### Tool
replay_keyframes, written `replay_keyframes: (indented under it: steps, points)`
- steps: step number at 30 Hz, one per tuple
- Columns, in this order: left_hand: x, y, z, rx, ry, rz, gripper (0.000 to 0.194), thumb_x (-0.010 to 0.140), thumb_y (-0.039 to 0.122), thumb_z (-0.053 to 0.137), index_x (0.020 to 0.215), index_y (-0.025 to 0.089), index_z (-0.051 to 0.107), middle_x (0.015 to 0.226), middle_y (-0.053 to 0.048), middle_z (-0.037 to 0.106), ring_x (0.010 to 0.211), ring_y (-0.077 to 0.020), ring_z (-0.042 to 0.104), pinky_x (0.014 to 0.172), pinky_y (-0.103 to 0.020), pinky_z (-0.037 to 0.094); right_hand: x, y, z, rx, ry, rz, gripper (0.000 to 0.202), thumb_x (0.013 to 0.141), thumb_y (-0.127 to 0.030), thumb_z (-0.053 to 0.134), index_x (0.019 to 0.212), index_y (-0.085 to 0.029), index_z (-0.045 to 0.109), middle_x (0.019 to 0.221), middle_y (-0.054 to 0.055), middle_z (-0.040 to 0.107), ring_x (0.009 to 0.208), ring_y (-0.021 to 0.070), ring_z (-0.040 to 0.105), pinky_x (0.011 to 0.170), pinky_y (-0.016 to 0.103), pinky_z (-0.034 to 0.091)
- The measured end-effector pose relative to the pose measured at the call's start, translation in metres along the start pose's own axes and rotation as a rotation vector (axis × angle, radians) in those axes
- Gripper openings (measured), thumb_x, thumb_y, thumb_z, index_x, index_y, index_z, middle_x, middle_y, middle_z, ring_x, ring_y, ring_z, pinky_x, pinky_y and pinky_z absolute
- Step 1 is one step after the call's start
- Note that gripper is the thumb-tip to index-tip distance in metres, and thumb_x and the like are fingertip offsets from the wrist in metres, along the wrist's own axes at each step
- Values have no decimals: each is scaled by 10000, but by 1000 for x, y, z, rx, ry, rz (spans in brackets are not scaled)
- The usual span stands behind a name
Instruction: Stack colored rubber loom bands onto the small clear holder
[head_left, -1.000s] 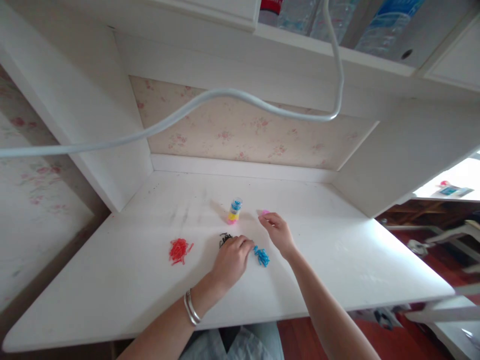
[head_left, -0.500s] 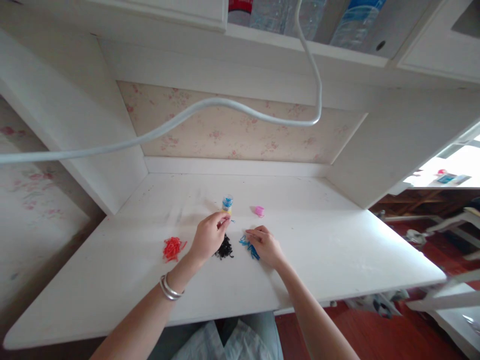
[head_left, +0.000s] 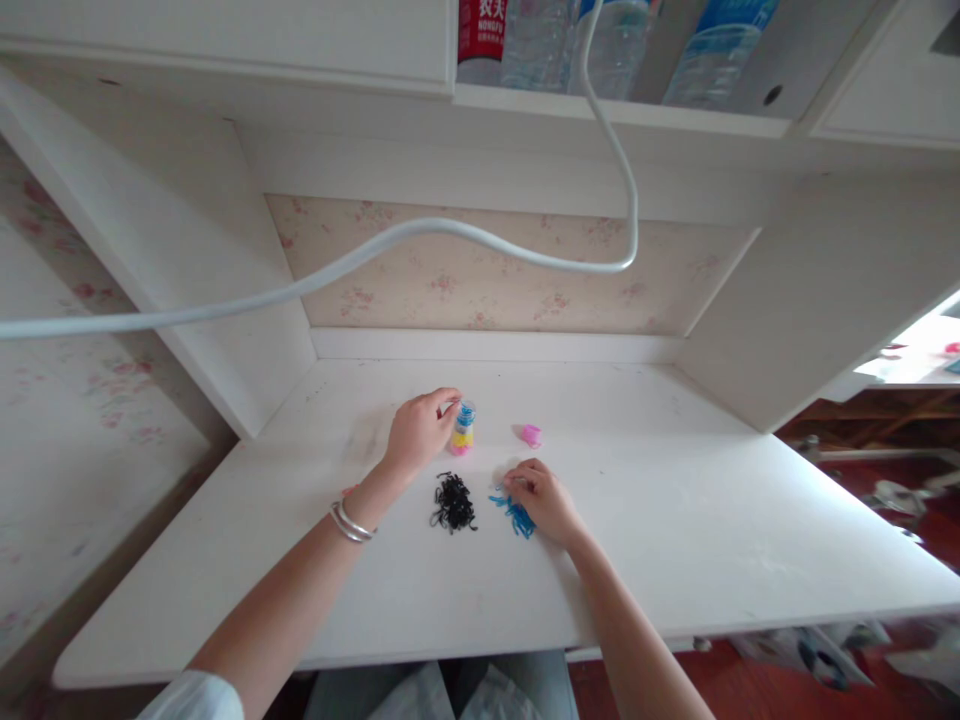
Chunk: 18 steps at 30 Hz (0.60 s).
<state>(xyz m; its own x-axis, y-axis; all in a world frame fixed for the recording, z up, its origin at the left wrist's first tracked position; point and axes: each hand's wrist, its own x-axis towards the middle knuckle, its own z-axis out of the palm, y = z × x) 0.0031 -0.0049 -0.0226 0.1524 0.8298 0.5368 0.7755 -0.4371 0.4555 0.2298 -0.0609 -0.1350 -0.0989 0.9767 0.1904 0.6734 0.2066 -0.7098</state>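
A small clear jar (head_left: 463,436) stands upright, filled in layers of pink, yellow, whitish and blue. Over its mouth is my left hand (head_left: 421,428), thumb and fingers pinched on a small blue rubber band that hardly shows at the rim. My right hand (head_left: 546,500) rests at a little pile of blue rubber bands (head_left: 517,517), fingertips closed together at its upper edge; what is between them is too small to make out. Between the two hands lies a heap of black rubber bands (head_left: 453,503). A pink cap (head_left: 531,435) sits right of the jar.
The red heap (head_left: 347,491) is almost wholly hidden behind my left wrist. A white cable (head_left: 420,228) crosses the view above the white desk (head_left: 660,530). Bottles (head_left: 540,45) stand on the shelf overhead. White panels enclose the desk's sides.
My left hand has moved up from in front of the jar to its mouth, uncovering the jar's lower layers and the black heap. My right hand stays at the blue bands. The view has shifted.
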Motion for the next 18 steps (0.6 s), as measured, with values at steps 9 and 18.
replay_keyframes:
  steps: [9, 18]
  points:
    - [3, -10, 7, -82, -40, -18, 209, 878, 283, 500, 1003, 271, 667, 979, 26, 726, 779, -139, 666, 755, -236, 490, 1, 8, 3, 53, 107, 2, 388, 843, -533, 492, 838, -211, 708, 919, 72, 634, 620, 134, 528, 610, 294, 455]
    - [-48, -30, -3, -208, 27, -84, 238, 887, 323, 468, 994, 203, 642, 955, -35, 701, 679, -120, 615, 683, -239, 501, 15, -3, -4, 242, 275, 91, 355, 797, -518, 552, 788, -194, 696, 919, 69, 630, 644, 131, 533, 631, 288, 460]
